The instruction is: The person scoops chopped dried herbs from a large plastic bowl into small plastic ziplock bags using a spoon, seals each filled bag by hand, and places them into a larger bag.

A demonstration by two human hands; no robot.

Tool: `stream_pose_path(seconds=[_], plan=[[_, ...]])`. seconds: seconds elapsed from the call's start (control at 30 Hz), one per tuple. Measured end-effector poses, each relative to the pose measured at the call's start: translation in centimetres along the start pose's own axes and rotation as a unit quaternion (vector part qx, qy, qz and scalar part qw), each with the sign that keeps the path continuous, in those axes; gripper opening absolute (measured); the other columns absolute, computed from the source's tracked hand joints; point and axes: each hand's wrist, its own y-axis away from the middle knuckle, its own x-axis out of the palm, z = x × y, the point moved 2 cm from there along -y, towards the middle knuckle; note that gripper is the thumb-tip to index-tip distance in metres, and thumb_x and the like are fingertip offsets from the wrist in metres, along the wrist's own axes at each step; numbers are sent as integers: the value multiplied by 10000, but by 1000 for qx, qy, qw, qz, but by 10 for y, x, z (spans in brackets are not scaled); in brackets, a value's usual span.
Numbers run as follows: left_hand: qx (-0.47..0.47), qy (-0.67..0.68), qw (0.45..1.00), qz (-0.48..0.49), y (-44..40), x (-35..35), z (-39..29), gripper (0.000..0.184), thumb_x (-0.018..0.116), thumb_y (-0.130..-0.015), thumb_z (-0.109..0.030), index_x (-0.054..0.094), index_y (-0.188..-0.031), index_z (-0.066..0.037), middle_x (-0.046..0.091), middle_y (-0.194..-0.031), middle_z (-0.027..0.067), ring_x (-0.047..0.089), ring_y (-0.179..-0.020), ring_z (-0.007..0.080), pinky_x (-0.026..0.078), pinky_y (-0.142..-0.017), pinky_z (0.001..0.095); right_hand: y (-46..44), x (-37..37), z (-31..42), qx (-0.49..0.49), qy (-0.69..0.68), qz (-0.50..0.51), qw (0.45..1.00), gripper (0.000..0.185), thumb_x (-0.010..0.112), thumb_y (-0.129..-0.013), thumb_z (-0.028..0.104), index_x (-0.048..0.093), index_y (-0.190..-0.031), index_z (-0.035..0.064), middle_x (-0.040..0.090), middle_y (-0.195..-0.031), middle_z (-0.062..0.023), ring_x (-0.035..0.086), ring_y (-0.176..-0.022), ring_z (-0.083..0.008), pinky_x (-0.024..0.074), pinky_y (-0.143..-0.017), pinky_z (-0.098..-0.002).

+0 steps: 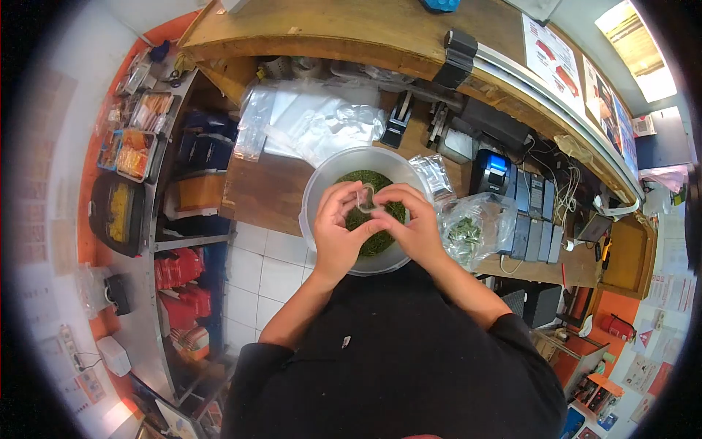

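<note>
A large whitish plastic tub (313, 192) sits in front of my body, holding finely chopped green leaves (376, 245). Over its middle, my left hand (338, 223) and my right hand (413, 223) meet with fingers curled. Between their fingertips is a small clear plastic thing (363, 196) with a curved edge; I cannot tell if it is a bag or a cup. Both hands pinch it, my left hand from the left and my right hand from the right. The fingers partly hide it and the leaves below.
Right of the tub lies a clear bag of green leaves (468, 230), below silvery packets (433, 175). Clear plastic sheets (314, 117) and a black tape dispenser (398, 121) lie behind it. A printer (491, 172) stands farther right. Shelves (191, 241) with red packs rise at left.
</note>
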Motion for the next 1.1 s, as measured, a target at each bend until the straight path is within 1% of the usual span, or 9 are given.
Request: stream_pose_path(seconds=[0.07, 0.13, 0.17, 0.23, 0.4, 0.57, 0.87, 0.93, 1.1], plan=[[14, 5, 1000, -12, -1, 4, -11, 499, 790, -809, 41, 583, -1263, 42, 546, -1227, 106, 612, -1105, 187, 530, -951, 317, -1, 3, 2, -3, -14, -43, 999, 180, 702, -879, 4, 668, -1056, -1, 684, -991, -98, 646, -936, -203, 493, -869, -308], [-20, -17, 998, -54, 2, -3, -12, 348, 707, -889, 45, 614, -1225, 45, 570, -1176, 105, 623, -1041, 153, 529, -901, 280, 2, 5, -1, 127, -153, -86, 976, 129, 667, -938, 42, 655, -1041, -36, 682, -972, -86, 647, -907, -157, 513, -834, -279], [-21, -18, 998, -54, 4, -5, -12, 348, 707, -889, 45, 614, -1225, 45, 570, -1176, 105, 623, -1041, 153, 529, -901, 280, 3, 6, -4, 122, -178, -98, 972, 121, 633, -968, 51, 646, -1034, -51, 679, -937, -77, 656, -837, -137, 540, -752, -257], [-3, -67, 996, -52, 7, -9, -12, 249, 640, -939, 46, 635, -1187, 48, 596, -1114, 96, 625, -966, 121, 523, -841, 256, 2, 4, 1, 145, -211, -107, 961, 106, 655, -950, 54, 664, -1008, -35, 696, -890, -67, 656, -794, -116, 528, -719, -249], [-44, -4, 996, -72, 10, -6, -12, 250, 645, -929, 52, 620, -1178, 49, 622, -1045, 66, 618, -953, 111, 505, -840, 240, 3, 1, 3, 147, -234, -124, 953, 89, 680, -929, 60, 684, -984, -9, 707, -811, -44, 652, -727, -83, 511, -663, -232], [-46, -16, 998, -46, 10, -7, -10, 297, 637, -926, 64, 603, -1219, 41, 630, -1014, 50, 606, -926, 98, 493, -811, 226, 5, -4, 2, 128, -150, -48, 979, 72, 668, -925, 35, 669, -971, -20, 683, -818, -41, 649, -738, -100, 515, -627, -240], [-101, 22, 995, 11, 13, 3, -11, 346, 637, -905, 77, 617, -1246, 23, 614, -1008, 40, 597, -925, 98, 485, -809, 223, 7, -3, 11, 107, -87, 0, 991, 69, 684, -902, 51, 682, -932, -12, 696, -833, -30, 631, -786, -70, 514, -718, -254], [-86, -41, 995, 28, 14, 2, -9, 347, 647, -898, 74, 625, -1240, 16, 616, -1003, 34, 597, -916, 100, 488, -817, 229, 11, -4, 6, 114, -95, 4, 989, 81, 685, -908, 61, 679, -939, -13, 697, -842, -31, 635, -789, -75, 515, -718, -255], [-87, -135, 981, 110, 13, 2, -4, 446, 689, -886, 26, 586, -1319, 12, 644, -1260, 152, 619, -1076, 148, 462, -947, 307, 32, -39, -1, 200, -190, 60, 959, 85, 674, -927, 60, 659, -976, -8, 696, -894, -34, 660, -794, -104, 534, -733, -266]])
